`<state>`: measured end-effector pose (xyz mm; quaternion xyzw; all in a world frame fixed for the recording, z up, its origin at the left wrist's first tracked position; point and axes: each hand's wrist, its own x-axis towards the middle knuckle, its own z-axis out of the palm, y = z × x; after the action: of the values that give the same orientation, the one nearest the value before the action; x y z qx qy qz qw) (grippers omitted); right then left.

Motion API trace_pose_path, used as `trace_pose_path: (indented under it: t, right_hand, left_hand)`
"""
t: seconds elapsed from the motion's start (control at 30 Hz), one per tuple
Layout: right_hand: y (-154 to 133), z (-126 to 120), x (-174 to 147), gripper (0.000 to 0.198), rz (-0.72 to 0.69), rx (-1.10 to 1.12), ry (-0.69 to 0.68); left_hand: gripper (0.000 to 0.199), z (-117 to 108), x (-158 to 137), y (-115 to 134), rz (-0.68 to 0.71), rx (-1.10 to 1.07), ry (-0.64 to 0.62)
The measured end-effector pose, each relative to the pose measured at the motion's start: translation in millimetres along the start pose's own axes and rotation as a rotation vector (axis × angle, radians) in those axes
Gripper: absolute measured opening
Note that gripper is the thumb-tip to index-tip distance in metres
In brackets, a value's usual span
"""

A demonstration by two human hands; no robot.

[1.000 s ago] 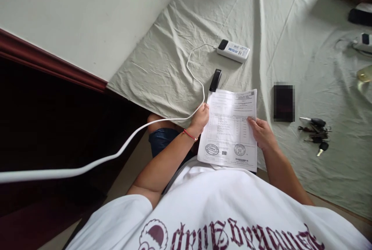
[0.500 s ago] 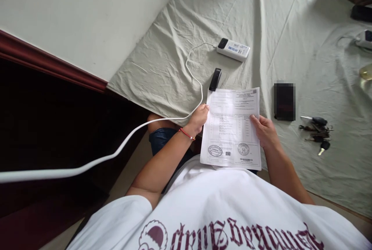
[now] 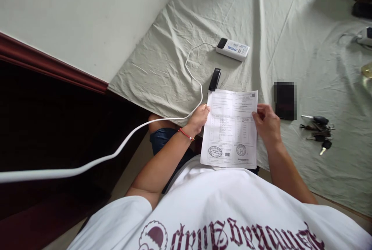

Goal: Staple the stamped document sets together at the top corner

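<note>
Head view shows a printed paper [image 3: 229, 133], held before the person's shirt [image 3: 217, 199], its lower end close to the lap and its top end over the edge of the cloth [image 3: 174, 48]. Left hand [image 3: 199, 119] is closed on the left edge of the paper, thumb on its face. Right hand [image 3: 267, 124] has the thumb tip at the right edge and the other fingers curled; whether they pinch the paper, I cannot tell. I judge that the step in hand is handling this paper at its free edge; how many sheets it has is not clear. A next move would call for a firm left grip and a light right thumb, so that the paper does not bend.

At the top left corner of the paper lies what looks like a stapler [image 3: 214, 79]; whether they touch is uncertain. Beyond it, farther above the paper, is a white power bank [image 3: 232, 49], whose cable [image 3: 69, 172] runs down past the paper's left side. To the right of the paper are a dark flat thing [image 3: 285, 100], masked by blocks, and then keys [image 3: 321, 129]. The cloth under these is pale green and wrinkled. Far left of the paper stands a pale panel [image 3: 72, 17] with a dark red border [image 3: 52, 64].
</note>
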<state>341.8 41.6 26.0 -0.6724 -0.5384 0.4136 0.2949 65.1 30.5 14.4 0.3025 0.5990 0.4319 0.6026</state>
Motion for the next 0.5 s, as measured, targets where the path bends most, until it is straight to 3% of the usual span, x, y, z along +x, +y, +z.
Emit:
trace_pose_path:
  t: [0.07, 0.13, 0.23, 0.33, 0.5]
  right_hand:
    - [-10.8, -0.7, 14.9, 0.048, -0.240, -0.311, 0.187]
    - [-25.9, 3.6, 34.6, 0.052, -0.438, -0.489, 0.237]
    - [-49.6, 22.5, 67.4, 0.039, -0.588, -0.575, 0.029]
    - [-67.6, 50.7, 93.4, 0.039, -0.616, -0.592, -0.156]
    - [-84.4, 85.3, 106.1, 0.041, -0.628, -0.638, -0.286]
  left_hand:
    - [0.033, 2.0, -0.3, -0.7, 0.022, 0.015, 0.003]
    - [0.032, 4.3, 0.0, -1.7, 0.038, 0.035, 0.009]
    - [0.030, 7.3, 0.9, -2.4, 0.050, 0.058, 0.007]
    - [0.031, 8.4, 1.5, -2.0, 0.055, 0.070, 0.005]
    - [0.033, 7.5, 0.6, 0.7, 0.046, 0.089, 0.006]
